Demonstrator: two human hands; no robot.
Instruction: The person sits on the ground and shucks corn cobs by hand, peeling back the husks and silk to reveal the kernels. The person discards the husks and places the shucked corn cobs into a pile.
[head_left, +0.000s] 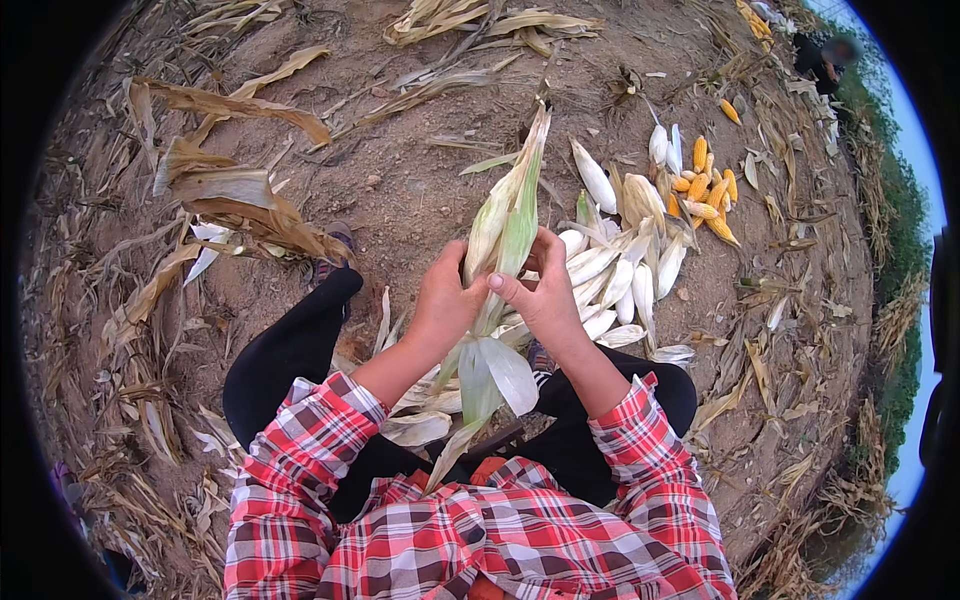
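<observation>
An ear of corn in its green and straw-coloured husk (508, 217) points away from me, held between both hands. My left hand (448, 300) grips its lower left side. Around the right side is my right hand (546, 292), its thumb lying across the front near the base. Below the hands, pale husk leaves (487, 375) spread down over my lap. A heap of corn ears in whitish husks (619, 274) lies on the ground just right of my right hand. Beyond it is a small pile of bare yellow corn cobs (705, 191).
Dry stalks with brown leaves (232, 191) rise at the left. Loose husks (420, 427) lie between my legs. One yellow cob (730, 112) lies apart, and more yellow cobs (754, 21) are at the upper right. Another person (817, 64) is near the far right edge.
</observation>
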